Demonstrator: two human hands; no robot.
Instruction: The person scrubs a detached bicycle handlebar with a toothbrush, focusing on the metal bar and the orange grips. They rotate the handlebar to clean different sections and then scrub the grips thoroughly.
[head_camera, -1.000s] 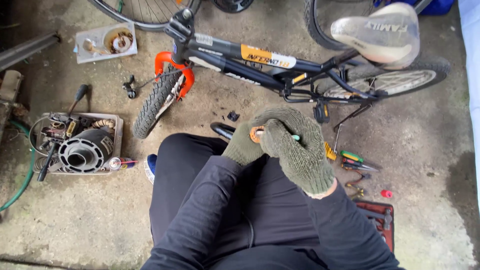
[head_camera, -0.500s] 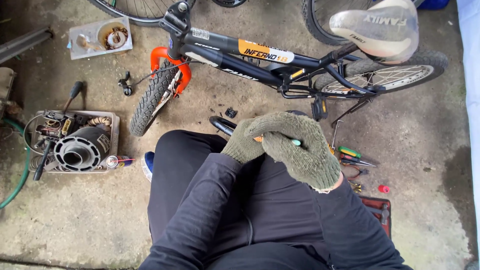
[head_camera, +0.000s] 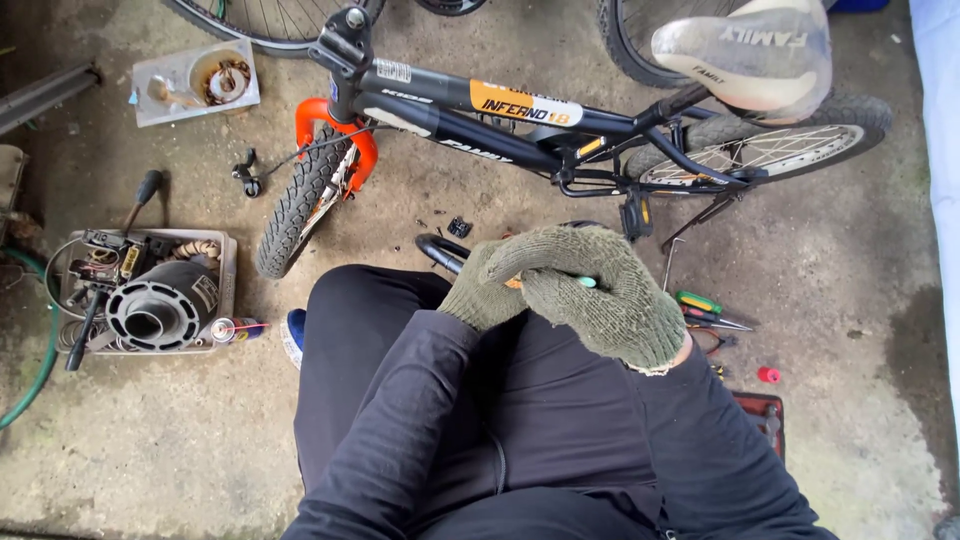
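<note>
Fingers (head_camera: 540, 262) of the gloved right hand (head_camera: 600, 295) curl over the gloved left hand (head_camera: 482, 290), both closed round a small part of which only an orange edge and a green tip (head_camera: 588, 282) show; the rest is hidden by the gloves, so the grip inside cannot be told. Hands sit above the knees, just before the person's dark-clad lap (head_camera: 480, 420).

Bicycle (head_camera: 520, 115): black frame, lying across the upper field on concrete floor (head_camera: 150, 450); orange fork (head_camera: 330, 125) over the small front wheel (head_camera: 300, 200) at left, rear wheel (head_camera: 770, 150) and grey saddle (head_camera: 745, 55) at right. A pedal (head_camera: 636, 213) hangs just beyond the hands.

Tray (head_camera: 228, 290), left of the lap: holds a black ribbed motor housing (head_camera: 160, 310), wires and small parts. A hammer (head_camera: 140, 195) handle leans at its far edge; a spray can (head_camera: 235, 328) lies at its near right corner.

Green hose (head_camera: 40, 370): curves along the left edge.

Flat dish (head_camera: 195, 80), upper left: holds a copper-wound coil.

Pliers (head_camera: 715, 318) with green grips lie right of the hands, near a small red cap (head_camera: 768, 375). A red box (head_camera: 762, 415) is partly hidden behind the right sleeve.

Black curved bar (head_camera: 440, 252): lies on the floor just beyond the left hand, partly covered by it.
</note>
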